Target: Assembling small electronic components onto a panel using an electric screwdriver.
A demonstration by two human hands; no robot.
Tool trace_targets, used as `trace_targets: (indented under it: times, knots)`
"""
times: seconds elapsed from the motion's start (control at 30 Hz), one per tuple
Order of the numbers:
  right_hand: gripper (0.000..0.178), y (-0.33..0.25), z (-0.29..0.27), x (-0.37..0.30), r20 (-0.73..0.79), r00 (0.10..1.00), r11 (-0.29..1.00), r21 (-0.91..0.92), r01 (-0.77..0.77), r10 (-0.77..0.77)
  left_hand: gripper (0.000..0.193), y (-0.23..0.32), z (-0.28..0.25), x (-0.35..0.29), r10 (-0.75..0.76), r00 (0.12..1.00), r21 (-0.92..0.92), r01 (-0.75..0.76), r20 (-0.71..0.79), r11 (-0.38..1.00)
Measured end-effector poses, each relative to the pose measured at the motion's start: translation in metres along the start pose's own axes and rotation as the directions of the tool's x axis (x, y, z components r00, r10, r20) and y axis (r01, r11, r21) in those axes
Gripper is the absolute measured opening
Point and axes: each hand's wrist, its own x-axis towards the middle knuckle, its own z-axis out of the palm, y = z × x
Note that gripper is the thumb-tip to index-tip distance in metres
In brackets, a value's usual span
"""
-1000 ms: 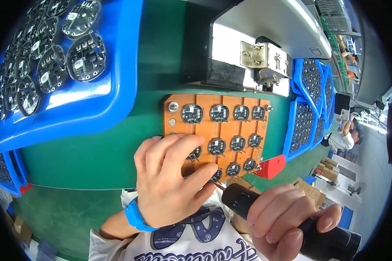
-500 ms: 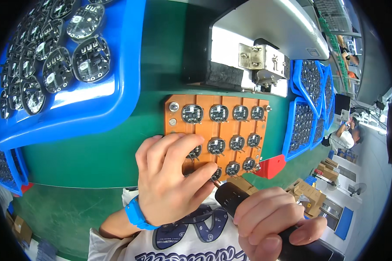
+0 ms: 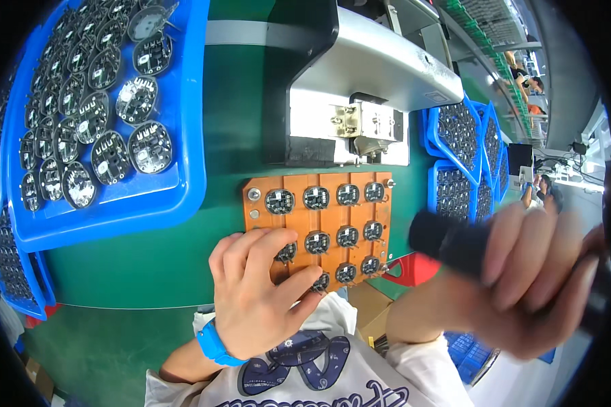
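Note:
An orange fixture plate (image 3: 299, 220) lies on the green bench, holding rows of small round black circuit boards (image 3: 316, 197) with pins sticking out. My left hand (image 3: 254, 298), with a blue band on its wrist, rests on the plate's near left part. Its fingers are bent but apart, and the index finger and thumb touch down beside boards they partly cover. To the right of the plate, off the bench surface, my right hand (image 3: 536, 285) is wrapped around a black electric screwdriver (image 3: 448, 241). Motion blurs that hand, and the tool's tip cannot be made out.
Left of the plate stands a blue tray (image 3: 193, 156) full of similar boards. Behind the plate is a grey machine (image 3: 387, 61) with a metal clamp block (image 3: 363, 122). Further blue trays (image 3: 431, 193) are on the right, near a red bin (image 3: 414, 268). People work in the background.
My right hand has lifted the screwdriver away from the near edge of the plate, up and to the right. My left hand stays on the plate. The whole view has shifted.

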Motion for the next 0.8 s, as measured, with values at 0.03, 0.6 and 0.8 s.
trace_targets:
  times: [0.03,0.6,0.8]
  knots:
    - [0.011,0.013,0.019,0.013,-0.229,0.964,0.99,-0.079,0.121,-0.136,0.036,0.001,0.003,0.002,0.022,1.0,0.007,-0.022,0.013,1.0]
    - [0.029,0.042,0.008,-0.013,-0.361,0.932,0.99,-0.139,-0.025,-0.028,0.042,0.018,-0.003,0.043,0.144,0.99,0.082,-0.142,-0.011,0.986]
    - [0.035,0.063,0.006,-0.022,-0.347,0.938,0.977,-0.195,-0.085,0.012,0.019,0.022,0.016,0.044,0.153,0.988,0.112,-0.152,-0.002,0.982]
